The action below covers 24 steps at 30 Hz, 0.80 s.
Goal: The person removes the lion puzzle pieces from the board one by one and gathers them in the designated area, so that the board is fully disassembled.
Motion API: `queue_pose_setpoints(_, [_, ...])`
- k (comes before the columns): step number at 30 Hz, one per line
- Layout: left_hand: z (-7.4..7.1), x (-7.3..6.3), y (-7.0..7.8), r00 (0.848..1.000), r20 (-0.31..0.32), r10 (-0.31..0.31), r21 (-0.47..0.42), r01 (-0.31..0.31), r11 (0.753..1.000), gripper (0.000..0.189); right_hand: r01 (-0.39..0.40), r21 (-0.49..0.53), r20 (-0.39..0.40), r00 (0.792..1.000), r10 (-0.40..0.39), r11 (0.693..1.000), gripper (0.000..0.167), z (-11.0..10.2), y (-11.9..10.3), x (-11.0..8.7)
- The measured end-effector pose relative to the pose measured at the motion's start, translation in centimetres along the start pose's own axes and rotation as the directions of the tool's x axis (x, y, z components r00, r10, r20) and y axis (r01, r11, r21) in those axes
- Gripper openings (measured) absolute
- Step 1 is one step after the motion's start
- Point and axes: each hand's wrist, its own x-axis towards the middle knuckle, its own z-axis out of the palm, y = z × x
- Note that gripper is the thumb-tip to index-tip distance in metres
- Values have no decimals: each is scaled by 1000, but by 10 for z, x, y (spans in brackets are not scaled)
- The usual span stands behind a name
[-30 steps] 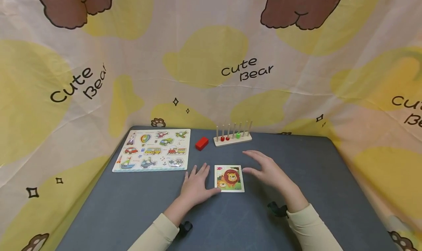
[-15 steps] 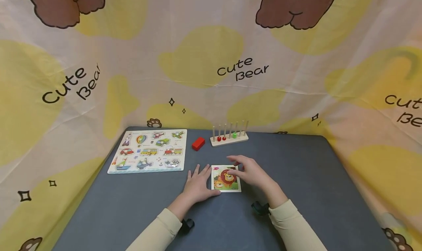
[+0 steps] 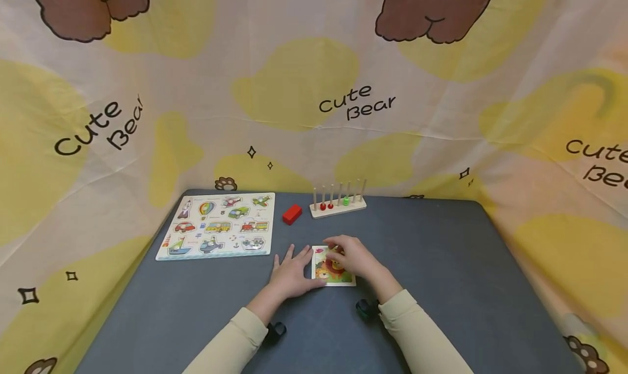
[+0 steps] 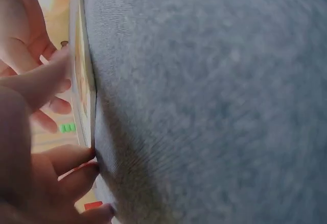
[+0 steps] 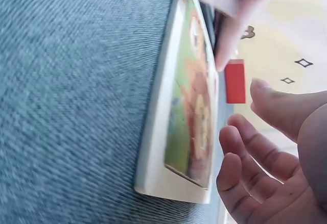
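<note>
A small lion picture puzzle [image 3: 337,278] in a white frame lies flat on the blue-grey table. My left hand [image 3: 289,277] rests at its left side with fingers spread, the thumb by the lower left corner. In the left wrist view, fingertips meet the edge of the puzzle frame [image 4: 92,109]. Above the puzzle hovers my right hand [image 3: 357,259], fingers loosely bent, covering part of the lion. The right wrist view shows thumb and fingers apart, with nothing between them, beside the picture [image 5: 191,117].
Behind and left lies a white vehicle puzzle board [image 3: 229,237]. A red block [image 3: 292,214] sits to its right, then a wooden peg stand [image 3: 333,211] with red and green beads. A printed bear cloth [image 3: 294,90] hangs behind the table [image 3: 466,287].
My right hand has moved left, from beside the puzzle to over it. The left hand stays at the puzzle's left edge. The head view has shifted slightly.
</note>
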Motion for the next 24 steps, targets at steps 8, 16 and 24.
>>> queue_pose_setpoints(8, [2, 7, 11, 985, -161, -62, 195, 93, 976, 52, -19, -29, 12, 1000, 20, 999, 32, 10, 1, 8])
queue_pose_setpoints(16, [5, 15, 18, 975, -192, -114, 331, 174, 928, 49, -60, -39, 24, 998, 61, 997, 28, 12, -1, 10])
queue_pose_setpoints(24, [10, 15, 7, 968, -237, -83, 157, 123, 980, 58, -69, -81, 17, 997, 71, 994, 24, 15, 0, 12])
